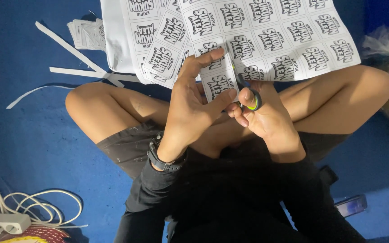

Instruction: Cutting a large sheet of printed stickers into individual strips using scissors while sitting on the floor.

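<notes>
Two hands meet over your crossed legs. Your left hand (190, 108), w/ a black wristwatch (163, 159) on it, pinches the near edge of a big white glossy sheet of square black-printed stickers (266, 36): thumb on top, fingers partly spread, forefinger stretched flat across the paper. Your right hand (266, 117) is closed round a pair of black-handled scissors w/ a yellow-green lining in the loop (248, 96); thumb goes thru the loop, blades point up into the sheet's edge just right of your left thumb. The sheet lies flat, smooth and slightly curled, spreading away from both hands and over your right knee. Beyond your left hand, on the blue carpet-like floor (32, 135), lie thin white paper offcut strips (77, 63) and a small stack of cut square stickers (86, 33). Near your left elbow: coiled white cable (41, 207) & a white power strip (3, 222). By your right elbow lies a dark phone (351, 205).
</notes>
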